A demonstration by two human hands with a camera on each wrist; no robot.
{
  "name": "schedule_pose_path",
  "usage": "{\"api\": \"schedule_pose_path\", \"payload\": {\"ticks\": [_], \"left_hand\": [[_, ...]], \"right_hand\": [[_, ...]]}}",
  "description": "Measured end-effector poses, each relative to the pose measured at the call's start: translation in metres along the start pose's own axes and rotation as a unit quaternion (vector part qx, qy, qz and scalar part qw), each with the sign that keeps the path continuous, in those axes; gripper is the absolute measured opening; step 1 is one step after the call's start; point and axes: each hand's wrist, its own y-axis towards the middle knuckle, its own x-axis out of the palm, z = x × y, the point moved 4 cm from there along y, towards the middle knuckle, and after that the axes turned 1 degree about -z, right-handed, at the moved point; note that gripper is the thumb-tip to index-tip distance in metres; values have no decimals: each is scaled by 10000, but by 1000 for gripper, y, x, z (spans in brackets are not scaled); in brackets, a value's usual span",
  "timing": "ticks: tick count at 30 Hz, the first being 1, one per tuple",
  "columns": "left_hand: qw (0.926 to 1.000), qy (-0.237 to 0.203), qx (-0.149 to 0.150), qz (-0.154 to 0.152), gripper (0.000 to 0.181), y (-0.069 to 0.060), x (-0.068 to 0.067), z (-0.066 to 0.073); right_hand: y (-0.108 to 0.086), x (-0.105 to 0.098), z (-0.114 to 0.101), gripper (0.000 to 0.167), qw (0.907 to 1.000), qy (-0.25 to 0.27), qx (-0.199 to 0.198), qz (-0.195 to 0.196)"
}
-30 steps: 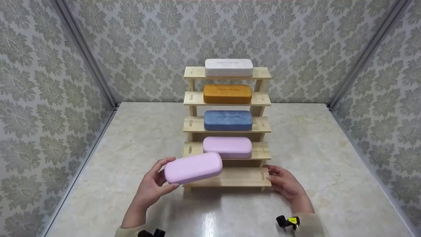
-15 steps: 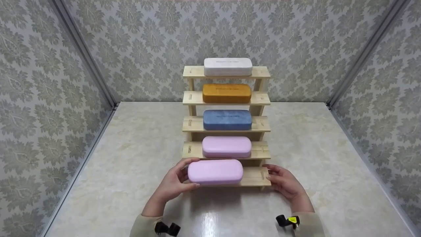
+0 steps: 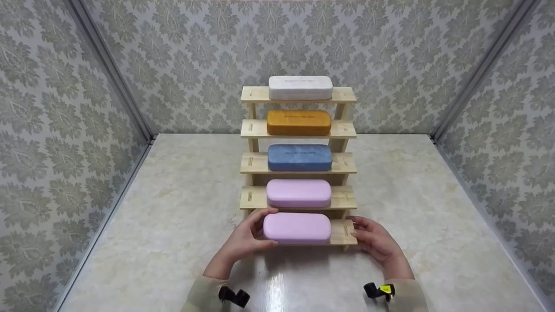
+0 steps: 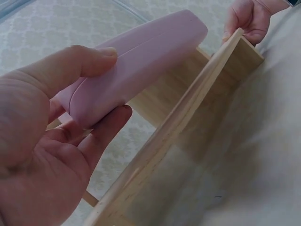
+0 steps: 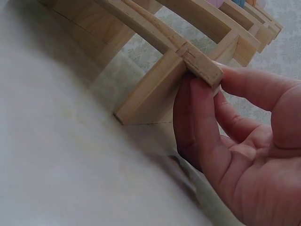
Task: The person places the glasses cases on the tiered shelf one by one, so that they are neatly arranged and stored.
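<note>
My left hand (image 3: 245,242) grips the left end of a pink glasses case (image 3: 297,227), thumb on the near side and fingers on the far side. The case lies level over the lowest board of a stepped wooden rack (image 3: 342,234). In the left wrist view, fingertips reach beneath the case (image 4: 155,42), and a gap seems to show between it and the board (image 4: 174,113). My right hand (image 3: 377,240) pinches the right end of that lowest board; the right wrist view has thumb and fingers around the board end (image 5: 202,66).
Above, each step bears one case: a second pink case (image 3: 299,193), a blue case (image 3: 299,157), an orange case (image 3: 299,123) and a white case (image 3: 300,88) on top. The rack stands on a pale marbled table (image 3: 186,182). Patterned walls (image 3: 195,65) enclose the back and sides.
My left hand has carried the pink case rightward and turned it from tilted to parallel with the board, in line below the other cases. My right hand stays on the rack.
</note>
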Motion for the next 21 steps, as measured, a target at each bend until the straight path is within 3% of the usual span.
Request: {"api": "schedule_pose_path", "payload": {"ticks": [13,18,21], "left_hand": [[9997,145,205,28,74,6,11,-10],[9999,5,87,-57,74,7,13,-15],[9992,406,5,9,74,7,11,-14]], "right_hand": [[-1,0,0,63,9999,-92,-76,-49],[-1,0,0,63,9999,-75,-86,-39],[-1,0,0,63,9999,-52,-81,-31]]}}
